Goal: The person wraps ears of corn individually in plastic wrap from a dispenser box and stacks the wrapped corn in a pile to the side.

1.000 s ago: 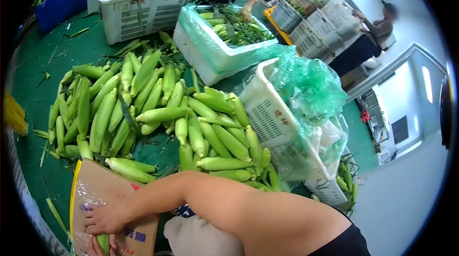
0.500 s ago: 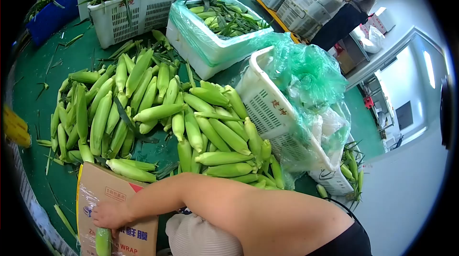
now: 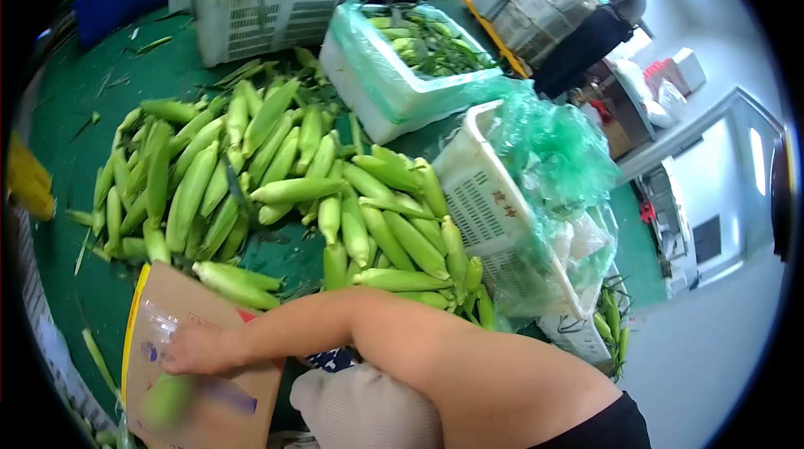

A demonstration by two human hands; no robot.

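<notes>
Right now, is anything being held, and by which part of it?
I cannot tell: the right hand is at the film, its grip hidden; the corn below is blurred.

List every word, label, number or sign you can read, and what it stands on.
"坤": lower red character on the near white crate; the one above is too blurred.
Red characters on the far white crate: too small and blurred to read.
Red and blue printing on the cardboard: too blurred.
No numbers are legible.

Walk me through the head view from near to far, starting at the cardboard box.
Cardboard box, heap of green corn, white box lined with green plastic, stacked crates.
</notes>
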